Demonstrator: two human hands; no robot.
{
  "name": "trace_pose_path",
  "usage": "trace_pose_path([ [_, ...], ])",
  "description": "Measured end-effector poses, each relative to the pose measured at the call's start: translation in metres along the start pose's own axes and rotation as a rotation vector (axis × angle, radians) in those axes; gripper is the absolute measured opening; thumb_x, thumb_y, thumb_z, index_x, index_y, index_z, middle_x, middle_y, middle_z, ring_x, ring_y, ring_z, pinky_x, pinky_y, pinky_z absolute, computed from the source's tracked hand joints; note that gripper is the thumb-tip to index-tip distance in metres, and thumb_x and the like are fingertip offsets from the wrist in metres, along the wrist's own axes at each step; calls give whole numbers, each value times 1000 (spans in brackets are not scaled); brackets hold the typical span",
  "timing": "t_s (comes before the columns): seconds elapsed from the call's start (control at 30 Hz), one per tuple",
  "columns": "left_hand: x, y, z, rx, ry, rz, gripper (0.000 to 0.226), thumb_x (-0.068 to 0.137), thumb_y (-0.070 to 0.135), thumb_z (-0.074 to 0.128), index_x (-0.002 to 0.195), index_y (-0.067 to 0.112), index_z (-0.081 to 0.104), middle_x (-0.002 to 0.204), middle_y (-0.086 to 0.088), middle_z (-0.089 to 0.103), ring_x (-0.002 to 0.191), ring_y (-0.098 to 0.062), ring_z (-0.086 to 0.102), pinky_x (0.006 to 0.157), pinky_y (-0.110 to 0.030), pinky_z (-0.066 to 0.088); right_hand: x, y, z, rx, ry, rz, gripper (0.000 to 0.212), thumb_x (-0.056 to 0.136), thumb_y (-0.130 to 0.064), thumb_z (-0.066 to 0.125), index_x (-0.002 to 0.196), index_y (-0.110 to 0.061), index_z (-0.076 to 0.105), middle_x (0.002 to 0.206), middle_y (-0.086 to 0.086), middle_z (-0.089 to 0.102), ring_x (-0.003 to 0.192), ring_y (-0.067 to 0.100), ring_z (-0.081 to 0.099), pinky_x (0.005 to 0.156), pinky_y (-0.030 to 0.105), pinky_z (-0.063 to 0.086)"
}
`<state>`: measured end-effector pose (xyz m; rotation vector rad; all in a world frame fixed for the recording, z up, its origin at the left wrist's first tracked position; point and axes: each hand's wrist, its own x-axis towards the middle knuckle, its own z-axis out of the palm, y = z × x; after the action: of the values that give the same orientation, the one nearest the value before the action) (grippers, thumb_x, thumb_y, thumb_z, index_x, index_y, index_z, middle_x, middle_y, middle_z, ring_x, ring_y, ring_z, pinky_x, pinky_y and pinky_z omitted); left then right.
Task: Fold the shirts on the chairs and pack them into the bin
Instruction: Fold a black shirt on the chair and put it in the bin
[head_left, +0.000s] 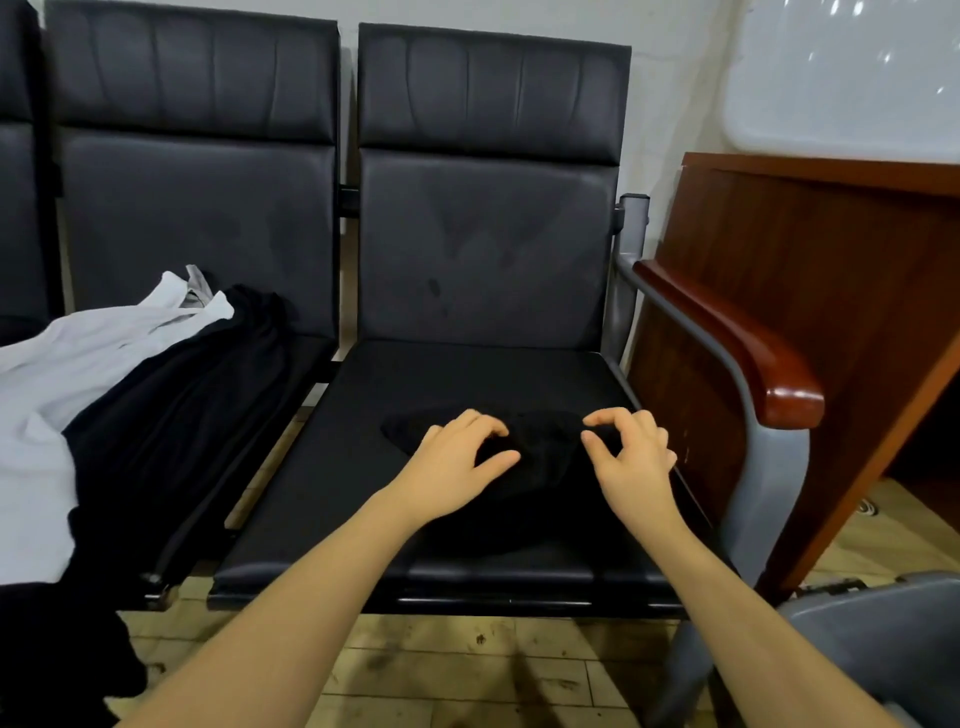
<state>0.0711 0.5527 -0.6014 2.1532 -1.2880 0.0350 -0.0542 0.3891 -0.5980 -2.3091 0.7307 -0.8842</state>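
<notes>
A black shirt lies bunched on the seat of the right-hand black chair. My left hand rests on its left part with curled fingers gripping the cloth. My right hand pinches the shirt's right part between thumb and forefinger. The dark cloth blends with the seat, so its outline is hard to make out. On the chair to the left lie a white shirt and another black garment, heaped together. A grey bin shows at the lower right corner.
A wooden desk stands to the right, close against the chair's wood-topped armrest. More black cloth hangs at the lower left. Tiled floor lies below the seats. A white wall is behind the chair backs.
</notes>
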Motion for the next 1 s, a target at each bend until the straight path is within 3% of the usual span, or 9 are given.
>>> trace_pose_path([
  [0.1, -9, -25, -5, -17, -91, -74, 39, 95, 43, 48, 129, 23, 51, 128, 10, 54, 117, -8, 48, 106, -33, 35, -5, -8, 6, 6, -59, -169, 11, 88, -36, 64, 98, -33, 62, 92, -13, 43, 98, 9, 39, 87, 25, 17],
  [0.23, -19, -48, -8, -6, -153, -79, 31, 95, 42, 49, 121, 26, 58, 123, 13, 58, 112, -6, 51, 105, -34, 35, -13, -19, 27, -163, -245, -327, 32, 77, -56, 68, 103, -40, 59, 95, -15, 35, 96, 5, 32, 86, 22, 12],
  [0.37, -26, -56, -5, -3, -112, -88, 27, 95, 40, 51, 118, 30, 59, 122, 15, 56, 115, -5, 46, 104, -28, 25, -14, -18, 45, -228, -266, -367, 12, 83, -41, 69, 91, -32, 65, 85, -16, 32, 90, 7, 34, 89, 26, 16],
  [0.47, -26, -54, -2, -52, 39, -90, 29, 95, 37, 52, 123, 30, 55, 122, 18, 49, 111, -4, 44, 101, -26, 26, -11, -19, 42, -122, -173, -321, 2, 86, -32, 68, 86, -31, 66, 83, -14, 38, 87, 5, 37, 83, 21, 13],
  [0.57, -23, -48, -2, -102, 139, -61, 33, 96, 35, 50, 129, 31, 50, 124, 23, 44, 112, 1, 41, 102, -23, 22, -4, -22, 27, 33, -47, -220, 7, 88, -26, 64, 86, -32, 61, 88, -12, 45, 89, 4, 37, 83, 22, 16],
  [0.67, -14, -41, 0, -174, 127, -41, 34, 98, 35, 47, 132, 32, 48, 134, 21, 43, 118, 9, 32, 107, -23, 16, 1, -18, 11, 139, 37, -114, 9, 92, -23, 59, 87, -30, 57, 90, -12, 46, 90, 2, 34, 86, 24, 16],
  [0.83, 8, -19, 6, -309, 138, -26, 38, 98, 35, 46, 136, 34, 45, 144, 17, 39, 123, 12, 24, 114, -28, 15, 0, -3, 2, 168, 32, -15, 7, 96, -22, 51, 90, -25, 53, 95, -15, 46, 100, 7, 37, 94, 28, 17],
  [1.0, 29, -14, 25, -306, -3, -94, 31, 99, 36, 43, 128, 32, 55, 130, 15, 54, 125, -6, 39, 113, -33, 21, 0, 3, -4, 157, 19, 7, 10, 96, -21, 51, 89, -28, 51, 96, -14, 48, 101, 6, 38, 97, 30, 19],
])
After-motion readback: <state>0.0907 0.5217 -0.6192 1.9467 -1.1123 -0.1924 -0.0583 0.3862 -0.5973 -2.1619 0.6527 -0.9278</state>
